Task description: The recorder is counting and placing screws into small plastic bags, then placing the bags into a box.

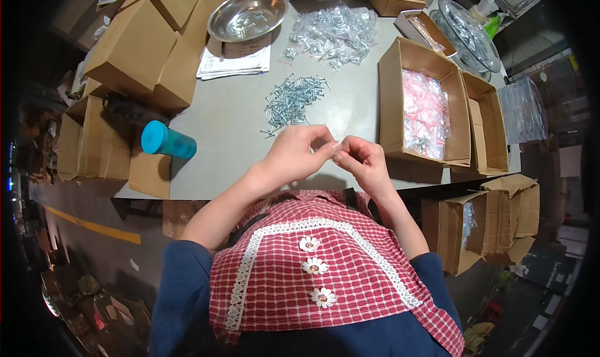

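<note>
My left hand (pixel 299 149) and my right hand (pixel 367 164) meet over the table's near part, fingertips pinched together. Whatever lies between them is too small or hidden to make out. Just beyond my left hand lies a loose pile of silver screws (pixel 291 100). Farther back is a heap of small clear plastic bags (pixel 337 33) with metal pieces inside. To the right of my right hand stands an open cardboard box (pixel 392 100) holding many small bags with pink-red edges (pixel 426 110).
A steel bowl (pixel 275 20) with some screws sits on papers (pixel 231 68) at the back left. A teal bottle (pixel 169 140) lies at the left, beside stacked cartons (pixel 131 44). More open boxes (pixel 490 122) and clear plastic trays (pixel 465 35) line the right side.
</note>
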`<state>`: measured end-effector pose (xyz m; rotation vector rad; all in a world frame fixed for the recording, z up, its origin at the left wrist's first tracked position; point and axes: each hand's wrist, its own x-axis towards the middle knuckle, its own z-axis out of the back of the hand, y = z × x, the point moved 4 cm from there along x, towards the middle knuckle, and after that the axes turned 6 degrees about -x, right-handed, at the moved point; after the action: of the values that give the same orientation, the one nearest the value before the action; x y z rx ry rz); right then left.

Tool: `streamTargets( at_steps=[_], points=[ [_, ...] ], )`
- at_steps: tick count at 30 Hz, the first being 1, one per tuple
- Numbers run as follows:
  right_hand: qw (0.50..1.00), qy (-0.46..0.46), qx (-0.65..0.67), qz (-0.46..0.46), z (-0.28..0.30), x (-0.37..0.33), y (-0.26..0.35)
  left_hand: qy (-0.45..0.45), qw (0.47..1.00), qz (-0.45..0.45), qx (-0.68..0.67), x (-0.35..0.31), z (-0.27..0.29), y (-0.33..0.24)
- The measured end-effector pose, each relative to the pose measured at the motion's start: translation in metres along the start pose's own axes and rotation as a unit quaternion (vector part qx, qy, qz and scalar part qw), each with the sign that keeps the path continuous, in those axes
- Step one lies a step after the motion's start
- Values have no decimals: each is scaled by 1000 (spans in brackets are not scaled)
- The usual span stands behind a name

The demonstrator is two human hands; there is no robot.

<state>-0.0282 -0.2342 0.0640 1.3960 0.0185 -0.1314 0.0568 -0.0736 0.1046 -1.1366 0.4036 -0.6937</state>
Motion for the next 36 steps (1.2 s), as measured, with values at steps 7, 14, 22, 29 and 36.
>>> streamTargets(
  at_steps=[7, 14, 22, 29, 36],
  points=[
    [998, 18, -61, 20, -12, 4, 2, 122, 952, 180, -216, -4, -2, 36],
    [985, -38, -128, 110, -15, 7, 23, 51, 962, 164, -214, -6, 5, 47],
    [991, -59, -56, 103, -27, 1, 25, -46, 922, 87, -375, -22, 0, 44],
    [997, -57, 49, 0, -20, 2, 17, -47, 944, 94, -312, -26, 4, 34],
    [997, -50, 63, -4, -22, 2, 13, -50, 958, 95, -266, -24, 4, 39]
  ],
)
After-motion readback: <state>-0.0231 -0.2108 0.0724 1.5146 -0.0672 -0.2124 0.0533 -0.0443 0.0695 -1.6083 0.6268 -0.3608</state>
